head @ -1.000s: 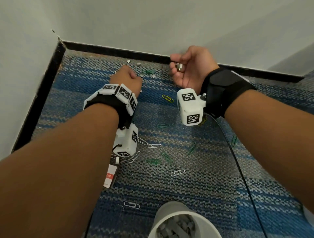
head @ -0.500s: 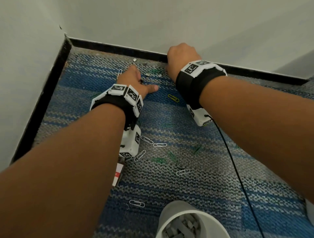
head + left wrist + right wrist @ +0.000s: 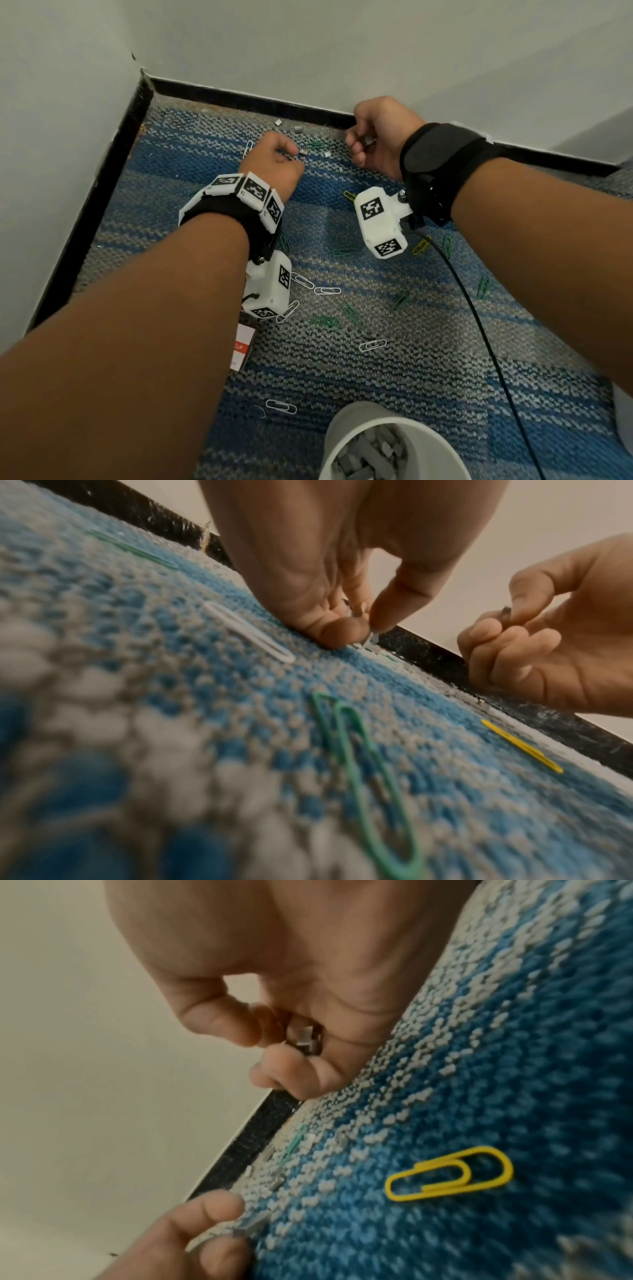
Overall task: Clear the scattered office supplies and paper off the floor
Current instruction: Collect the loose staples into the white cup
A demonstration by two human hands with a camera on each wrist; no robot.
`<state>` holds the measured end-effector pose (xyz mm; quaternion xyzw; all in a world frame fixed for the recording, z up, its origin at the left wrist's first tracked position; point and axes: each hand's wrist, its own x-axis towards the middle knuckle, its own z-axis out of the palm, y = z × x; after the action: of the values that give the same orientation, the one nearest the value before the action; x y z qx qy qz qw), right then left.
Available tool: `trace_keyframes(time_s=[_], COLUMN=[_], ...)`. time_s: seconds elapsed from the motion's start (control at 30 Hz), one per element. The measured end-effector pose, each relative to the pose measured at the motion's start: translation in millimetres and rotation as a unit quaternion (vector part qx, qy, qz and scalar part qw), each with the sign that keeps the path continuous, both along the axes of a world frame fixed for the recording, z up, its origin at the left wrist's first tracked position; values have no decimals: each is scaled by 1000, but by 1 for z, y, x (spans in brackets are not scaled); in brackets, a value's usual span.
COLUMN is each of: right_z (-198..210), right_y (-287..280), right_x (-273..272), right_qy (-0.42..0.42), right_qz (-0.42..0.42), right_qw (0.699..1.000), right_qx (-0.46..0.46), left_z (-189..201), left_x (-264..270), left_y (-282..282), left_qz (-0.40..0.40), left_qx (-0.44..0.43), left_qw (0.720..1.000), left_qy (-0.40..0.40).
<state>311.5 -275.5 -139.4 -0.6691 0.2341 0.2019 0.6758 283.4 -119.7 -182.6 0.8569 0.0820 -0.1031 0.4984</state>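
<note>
Left hand (image 3: pixel 274 161) pinches a staple strip (image 3: pixel 251 1226) lying along the carpet (image 3: pixel 411 359), upper centre. Right hand (image 3: pixel 380 140) curls around staples (image 3: pixel 304 1038) beside the black skirting (image 3: pixel 239 96).

The carpet (image 3: pixel 428 359) is rough looped cloth, matt blue and grey. Paper clips (image 3: pixel 327 291) look smooth, coated in glossy colour. Staple blocks (image 3: pixel 304 1039) gleam like metal. The cup (image 3: pixel 346 431) is smooth, matt white plastic.

right hand (image 3: pixel 380 140): rolled palm-side up again, staples (image 3: pixel 368 139) showing in its curled fingers
left hand (image 3: pixel 274 164): thumb now tucked in
</note>
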Motion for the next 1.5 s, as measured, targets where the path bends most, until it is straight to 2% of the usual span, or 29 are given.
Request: trace_keyframes(time_s=[0.17,0.3,0.43,0.5,0.6,0.67,0.7,0.73,0.83,0.87,0.93,1.03,1.07,1.13,1.2,1.23,1.27,1.33,1.37,1.43,1.5], right_z=[-1,-7,-14,-14,-14,-14,-13,-15,-11,-10,-7,-9,-12,-15,-19,-21,-22,-26,-27,-29,-26], right_y=[-1,7,9,11,13,14,15,13,5,0,-10,-16,-15,-13,-12,-12,-13,-14,-15,-16,-17], right_x=[2,6,6,5,3,3,2,4,3,3,0,0,1,1,-2,-5,-6,-7,-8,-8,-6], right_qy=[-12,-24,-66,-111,-149,-153,-143,-133,-50,-24,9,11,-1,-65,-135,-158,-172,-188,-193,-188,-171], right_qz=[5,80,147,202,300,322,319,301,172,113,30,-2,10,103,250,301,325,315,307,301,293], right_qw=[998,994,971,929,820,792,797,821,954,982,999,1000,1000,980,901,855,826,820,826,838,864], right_qx=[58,-72,-175,-290,-465,-495,-492,-467,-242,-151,-36,-5,-27,-157,-328,-391,-428,-439,-432,-414,-373], left_z=[1,-1,-5,-6,-6,-5,-2,-1,-2,-3,-1,19,26,36,33,28,21,11,7,4,4], left_x=[3,3,6,6,5,5,5,5,3,3,5,7,5,1,-2,-3,-4,-6,-8,-10,-4], left_y=[3,1,4,2,-1,-3,-3,-3,0,1,2,-6,-9,-15,-17,-17,-14,-8,-5,-3,2], left_qz=[44,62,37,41,50,42,39,36,53,78,138,161,162,154,137,117,86,-1,-55,-97,-58], left_qx=[-39,-25,55,78,78,94,99,102,81,49,-43,-158,-192,-179,-147,-102,-34,141,183,196,171], left_qw=[998,998,998,996,996,994,994,994,995,996,989,968,960,963,971,982,993,990,981,974,982], left_qy=[35,4,-11,-22,-13,-20,-22,-26,-26,-17,22,110,127,128,132,110,75,-9,-40,-68,-59])
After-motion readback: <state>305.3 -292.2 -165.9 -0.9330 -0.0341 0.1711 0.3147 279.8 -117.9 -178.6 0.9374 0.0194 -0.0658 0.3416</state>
